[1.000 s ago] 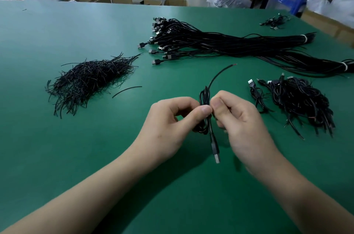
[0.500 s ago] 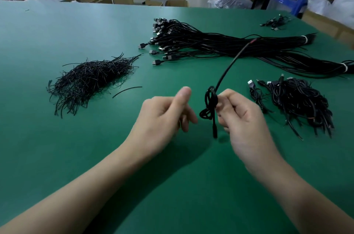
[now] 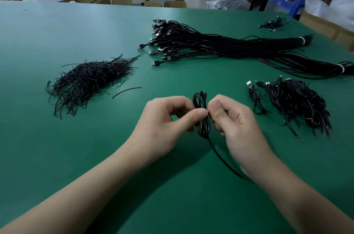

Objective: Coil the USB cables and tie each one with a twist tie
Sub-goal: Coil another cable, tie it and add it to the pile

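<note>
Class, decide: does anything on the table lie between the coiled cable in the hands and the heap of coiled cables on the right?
Nothing visible does. Left hand and right hand pinch the coiled cable; beyond the right hand, only bare green table reaches the heap of coiled cables.

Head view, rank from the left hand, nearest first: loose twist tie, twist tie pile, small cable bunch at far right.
1. Loose twist tie, just up-left of the left hand.
2. Twist tie pile, farther left.
3. Small cable bunch, far right table corner.
</note>
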`<state>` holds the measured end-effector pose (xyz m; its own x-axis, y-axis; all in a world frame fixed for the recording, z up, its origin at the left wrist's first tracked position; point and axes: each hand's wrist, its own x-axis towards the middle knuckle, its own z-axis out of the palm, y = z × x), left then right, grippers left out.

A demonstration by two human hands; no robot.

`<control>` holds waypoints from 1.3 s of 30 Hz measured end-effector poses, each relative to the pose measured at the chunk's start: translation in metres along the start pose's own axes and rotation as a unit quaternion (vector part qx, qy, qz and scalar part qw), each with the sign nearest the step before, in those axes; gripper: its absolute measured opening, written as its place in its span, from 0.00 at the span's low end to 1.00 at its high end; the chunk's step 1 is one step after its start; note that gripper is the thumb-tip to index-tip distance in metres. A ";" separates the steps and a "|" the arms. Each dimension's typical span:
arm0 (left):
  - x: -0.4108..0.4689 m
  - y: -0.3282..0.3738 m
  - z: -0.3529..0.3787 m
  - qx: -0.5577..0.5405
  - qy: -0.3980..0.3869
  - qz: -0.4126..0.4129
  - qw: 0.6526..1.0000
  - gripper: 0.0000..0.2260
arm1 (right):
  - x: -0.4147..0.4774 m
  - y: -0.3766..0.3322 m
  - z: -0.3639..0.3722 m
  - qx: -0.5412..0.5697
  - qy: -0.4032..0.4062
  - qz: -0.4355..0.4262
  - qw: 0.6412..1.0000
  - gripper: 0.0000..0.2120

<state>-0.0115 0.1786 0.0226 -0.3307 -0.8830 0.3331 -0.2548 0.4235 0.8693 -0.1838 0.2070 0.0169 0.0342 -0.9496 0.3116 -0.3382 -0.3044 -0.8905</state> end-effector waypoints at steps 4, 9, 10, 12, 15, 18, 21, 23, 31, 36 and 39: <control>0.000 -0.005 -0.005 0.278 0.103 0.244 0.923 0.10 | -0.001 -0.001 0.003 0.206 -0.060 0.126 0.969 0.15; 0.000 -0.006 -0.004 0.240 0.072 0.180 0.951 0.12 | 0.001 -0.001 0.000 0.097 -0.040 0.091 0.990 0.17; -0.001 -0.005 -0.003 0.182 0.048 0.112 0.976 0.13 | 0.001 0.000 -0.001 0.037 -0.019 0.055 0.998 0.18; -0.001 -0.006 -0.001 0.053 -0.009 -0.004 0.999 0.13 | 0.000 0.000 -0.003 -0.055 0.012 -0.017 0.998 0.18; -0.001 -0.007 0.003 0.016 -0.035 -0.009 0.999 0.07 | -0.002 -0.002 -0.002 -0.120 0.034 -0.076 0.989 0.17; -0.002 -0.007 0.005 0.053 0.007 0.027 0.998 0.04 | -0.003 -0.001 -0.001 -0.126 0.032 -0.073 0.989 0.18; -0.003 -0.005 0.005 0.129 0.052 0.090 0.986 0.05 | 0.000 -0.001 -0.001 -0.089 0.007 -0.018 0.996 0.18; -0.003 -0.003 0.003 0.211 0.079 0.153 0.962 0.06 | 0.001 -0.002 0.001 -0.011 -0.015 0.048 0.999 0.18; 0.001 -0.002 -0.001 0.346 0.062 0.253 0.901 0.05 | 0.003 0.004 -0.009 0.252 -0.116 0.240 0.930 0.16; 0.002 -0.010 -0.002 0.069 0.013 0.017 0.997 0.04 | 0.005 0.001 -0.013 0.159 -0.114 0.182 0.964 0.15; 0.005 -0.015 -0.007 -0.039 -0.003 -0.041 0.998 0.03 | 0.004 -0.002 -0.013 0.030 -0.082 0.132 0.987 0.17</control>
<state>-0.0031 0.1661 0.0134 -0.3176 -0.9124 0.2580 -0.2087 0.3327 0.9196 -0.1953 0.2049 0.0238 0.1061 -0.9943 0.0125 -0.3000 -0.0440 -0.9529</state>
